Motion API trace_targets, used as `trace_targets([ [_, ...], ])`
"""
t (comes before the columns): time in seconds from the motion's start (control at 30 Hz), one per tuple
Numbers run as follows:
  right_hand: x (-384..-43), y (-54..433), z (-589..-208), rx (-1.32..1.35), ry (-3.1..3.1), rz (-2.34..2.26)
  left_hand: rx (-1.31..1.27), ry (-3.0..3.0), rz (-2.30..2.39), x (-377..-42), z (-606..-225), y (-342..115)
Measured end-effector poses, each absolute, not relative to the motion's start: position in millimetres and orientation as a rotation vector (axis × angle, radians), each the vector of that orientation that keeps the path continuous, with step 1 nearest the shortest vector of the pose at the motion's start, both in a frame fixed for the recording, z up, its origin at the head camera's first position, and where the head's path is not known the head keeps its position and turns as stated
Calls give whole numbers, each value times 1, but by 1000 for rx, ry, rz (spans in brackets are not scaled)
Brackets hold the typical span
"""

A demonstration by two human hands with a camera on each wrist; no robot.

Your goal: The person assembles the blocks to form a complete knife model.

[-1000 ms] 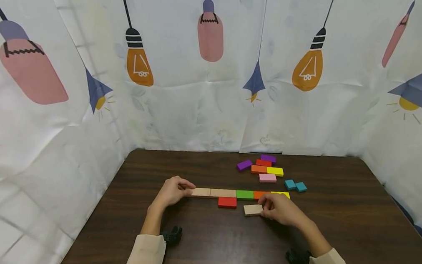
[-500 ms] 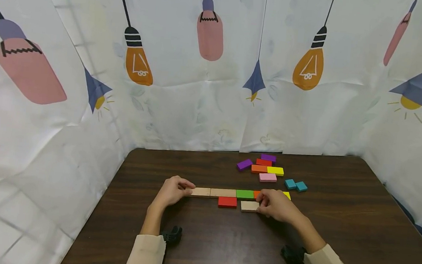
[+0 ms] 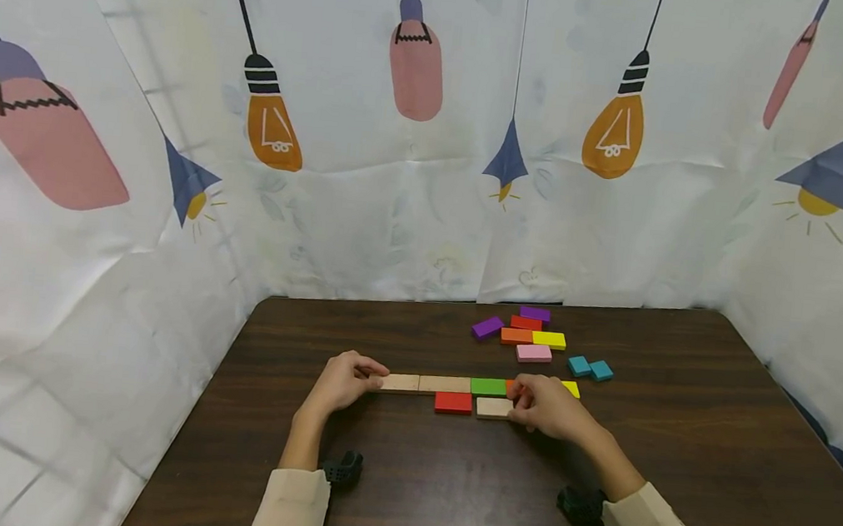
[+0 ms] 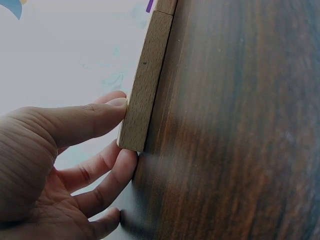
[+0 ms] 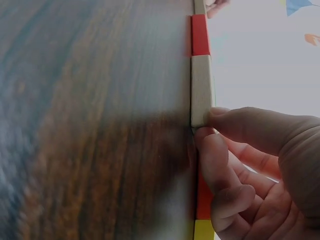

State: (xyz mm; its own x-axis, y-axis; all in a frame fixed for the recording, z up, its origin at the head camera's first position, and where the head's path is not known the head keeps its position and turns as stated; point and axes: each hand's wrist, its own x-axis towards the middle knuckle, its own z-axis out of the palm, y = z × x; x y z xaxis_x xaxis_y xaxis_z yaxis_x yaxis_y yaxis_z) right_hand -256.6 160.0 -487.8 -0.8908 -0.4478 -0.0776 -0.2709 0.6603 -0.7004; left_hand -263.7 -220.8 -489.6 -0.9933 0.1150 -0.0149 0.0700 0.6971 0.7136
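Right hand is pinching the pale block by its right edge, just beside the red block; left hand pinches the row's end plank, dark tabletop stretching out in front.

free lane across the near tabletop, block row as barrier beyond
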Motion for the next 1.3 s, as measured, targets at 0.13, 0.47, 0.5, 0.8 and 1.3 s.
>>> trace_targets([
  [0.13, -256, 158, -488, -566, 2637, -1063, 164, 2838, 1193, -264, -490, -221],
  [0.47, -256, 152, -490, -522, 2665, -1059, 169, 2830, 1198, -264, -490, -222],
  [0.5, -256, 152, -490, -517, 2668, -1054, 170, 2830, 1198, -264, -490, -223],
  [0.8, -257, 147, -490, -482, 2674, -1037, 166, 2839, 1192, -264, -489, -222],
  [1.3, -256, 147, -487, -488, 2671, -1046, 177, 2841, 1199, -265, -491, -222],
])
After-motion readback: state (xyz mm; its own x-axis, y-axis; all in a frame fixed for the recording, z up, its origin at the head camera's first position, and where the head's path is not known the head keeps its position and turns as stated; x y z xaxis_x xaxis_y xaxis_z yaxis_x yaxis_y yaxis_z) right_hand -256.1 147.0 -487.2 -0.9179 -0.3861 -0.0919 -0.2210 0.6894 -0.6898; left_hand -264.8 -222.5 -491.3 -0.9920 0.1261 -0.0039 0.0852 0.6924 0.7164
